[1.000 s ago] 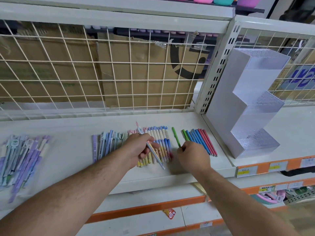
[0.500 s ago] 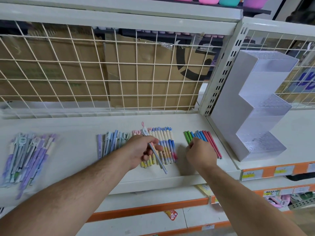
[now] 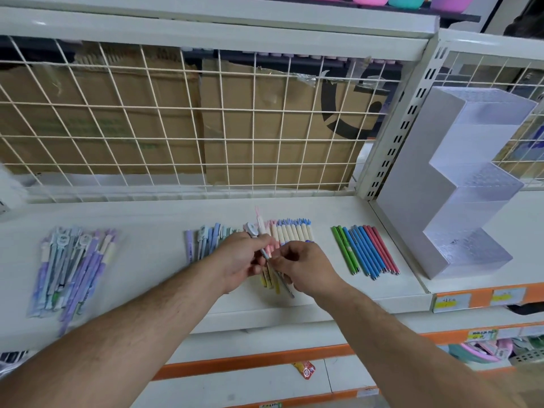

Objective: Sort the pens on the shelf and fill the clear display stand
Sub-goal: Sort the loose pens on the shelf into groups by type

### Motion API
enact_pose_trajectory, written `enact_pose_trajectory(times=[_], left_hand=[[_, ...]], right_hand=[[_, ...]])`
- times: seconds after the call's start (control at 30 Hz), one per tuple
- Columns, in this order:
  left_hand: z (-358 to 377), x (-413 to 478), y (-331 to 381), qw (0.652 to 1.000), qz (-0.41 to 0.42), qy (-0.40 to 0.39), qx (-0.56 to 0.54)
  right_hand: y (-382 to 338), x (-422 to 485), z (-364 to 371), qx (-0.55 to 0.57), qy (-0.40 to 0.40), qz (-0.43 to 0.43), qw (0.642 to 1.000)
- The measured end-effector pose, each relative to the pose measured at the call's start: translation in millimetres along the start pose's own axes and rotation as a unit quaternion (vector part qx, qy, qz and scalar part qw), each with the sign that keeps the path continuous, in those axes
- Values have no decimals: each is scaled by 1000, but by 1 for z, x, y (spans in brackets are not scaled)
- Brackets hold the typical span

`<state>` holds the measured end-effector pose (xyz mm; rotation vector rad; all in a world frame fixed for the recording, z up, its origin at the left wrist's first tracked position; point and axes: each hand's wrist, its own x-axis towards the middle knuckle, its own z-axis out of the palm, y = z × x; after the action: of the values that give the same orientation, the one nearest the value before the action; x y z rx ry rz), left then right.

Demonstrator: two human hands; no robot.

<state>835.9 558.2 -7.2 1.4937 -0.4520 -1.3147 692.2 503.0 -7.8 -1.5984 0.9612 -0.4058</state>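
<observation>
Left hand [image 3: 239, 257], right hand [image 3: 307, 267] pinching one pen [image 3: 285, 285], display stand [image 3: 418, 201] well apart

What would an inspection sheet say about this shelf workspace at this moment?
Surface: white shelf, pens lying on it in separate groups.
Job's things: clear display stand at the right, no pens seen in it; green, blue and red pens beside it; cream pens partly under the hands; blue-grey pens; purple pens far left.
Clutter: red packet on the lower shelf.
Grips: left hand holds one pen; right hand touches the same pen, pinch unclear.
Cables: nothing seen.
Surroundings: wire grid with cardboard behind; price labels below.
</observation>
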Motion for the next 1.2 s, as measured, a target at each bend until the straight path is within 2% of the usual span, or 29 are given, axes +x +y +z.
enact_pose_trajectory(times=[0.23,0.37,0.47,0.57,0.7,0.83,1.0,1.1,1.2], left_hand=[[-28,-1,-2,1000,13,25,-9],[-36,-5,2,999,18,31,-24],[-42,-4,3,997,5,67,-37],[-52,-2,1,995,-8,86,-57],[-58,-2,2,996,-21,68,-47],[-59,-3,3,998,-14,48,-39],[-58,-2,1,999,8,34,23],[-58,2,-2,998,22,36,44],[-60,3,-4,997,37,47,50]], right_hand=[[-6,8,23,40,-21,50,998],[-7,11,31,34,-4,31,999],[-3,16,33,-65,58,14,996],[5,22,32,-190,117,2,975],[9,26,36,-275,127,13,953],[4,24,38,-272,129,7,954],[-2,16,38,-221,126,-14,967],[-7,8,43,-146,85,-42,985],[-12,5,52,-121,28,-53,991]])
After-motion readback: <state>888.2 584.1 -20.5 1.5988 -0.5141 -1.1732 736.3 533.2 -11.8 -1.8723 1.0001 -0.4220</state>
